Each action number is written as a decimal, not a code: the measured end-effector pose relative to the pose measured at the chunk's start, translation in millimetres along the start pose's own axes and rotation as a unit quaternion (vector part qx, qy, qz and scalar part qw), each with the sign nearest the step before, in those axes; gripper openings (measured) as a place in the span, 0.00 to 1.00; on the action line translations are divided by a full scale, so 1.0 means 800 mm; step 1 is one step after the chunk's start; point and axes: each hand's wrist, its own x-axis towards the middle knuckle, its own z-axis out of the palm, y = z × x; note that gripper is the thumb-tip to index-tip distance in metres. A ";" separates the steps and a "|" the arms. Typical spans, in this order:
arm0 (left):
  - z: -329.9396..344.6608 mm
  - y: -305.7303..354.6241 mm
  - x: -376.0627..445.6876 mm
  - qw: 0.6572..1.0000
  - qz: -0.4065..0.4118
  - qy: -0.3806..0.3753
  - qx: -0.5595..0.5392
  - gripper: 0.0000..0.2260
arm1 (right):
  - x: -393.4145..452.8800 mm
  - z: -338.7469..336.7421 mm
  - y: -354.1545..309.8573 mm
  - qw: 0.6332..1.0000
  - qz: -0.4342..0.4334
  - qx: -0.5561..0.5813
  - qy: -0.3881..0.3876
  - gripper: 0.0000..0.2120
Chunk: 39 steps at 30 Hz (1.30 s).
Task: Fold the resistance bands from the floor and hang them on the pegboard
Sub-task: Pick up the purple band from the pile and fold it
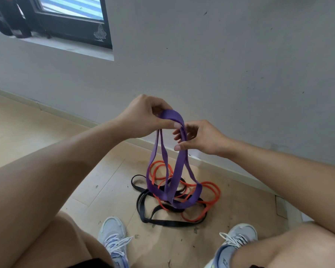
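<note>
Seen from above, looking down past bare knees. Purple resistance band (170, 171) held up in front of a grey wall (240, 55), gathered into several hanging loops. Left hand (145, 118) gripping the top bend of the purple band, thumb and fingers (175, 125) curled round and pinching it. Right hand (199, 138) just beside, thumb and fingertips closed on the strands right below the bend. Both hands clasped on the same band, nearly touching each other. Lower loops of the purple band dangling down in front of a heap on the floor (104, 190); whether their ends touch the heap or hang clear of it cannot be told.

On the floor, close to the skirting: orange band (211, 194) and black band (162, 222), tangled together, coils crossing over one another. Black one spread lowest and widest, reaching nearest to the shoes. Orange one looped across and through it, stretching out to the right.

Two light blue laced trainers, left shoe (113, 235) and right shoe (236, 240), planted either side of the heap, near its front edge. Pale tiled floor, speckled with dark marks. Dark-framed window (70, 22) set in the wall at upper left, above a ledge. No box, basket or other container anywhere in view; bands lying loose on the tiles.
</note>
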 end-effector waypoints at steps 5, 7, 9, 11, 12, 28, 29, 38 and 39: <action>0.002 0.000 0.001 0.999 0.004 0.032 -0.024 0.18 | 0.000 0.012 0.009 0.999 0.015 0.038 -0.007 0.15; 0.003 0.002 0.000 0.999 0.008 0.033 -0.030 0.18 | 0.001 0.019 0.013 0.999 0.019 0.036 -0.018 0.15; 0.003 0.005 0.001 0.998 0.002 0.045 -0.054 0.18 | 0.002 0.026 0.016 0.999 0.019 0.035 -0.027 0.16; 0.002 0.008 0.003 0.994 -0.015 0.060 -0.094 0.18 | 0.003 0.032 0.017 0.999 0.013 0.035 -0.036 0.18; 0.002 0.010 0.003 0.991 -0.022 0.064 -0.112 0.18 | 0.004 0.035 0.017 0.998 0.010 0.039 -0.041 0.19; -0.020 0.002 0.002 0.934 -0.119 0.160 -0.298 0.16 | 0.007 0.048 0.030 0.999 0.030 0.040 -0.015 0.13; -0.024 -0.005 0.001 0.930 -0.126 0.161 -0.306 0.16 | 0.009 0.043 0.033 0.999 0.031 0.039 -0.004 0.13; -0.058 -0.082 -0.016 0.939 -0.198 -0.007 -0.283 0.37 | 0.010 0.005 0.024 0.996 0.045 -0.023 0.067 0.16; -0.058 -0.086 -0.018 0.948 -0.208 -0.045 -0.236 0.42 | 0.009 0.003 0.021 0.995 0.041 -0.048 0.072 0.16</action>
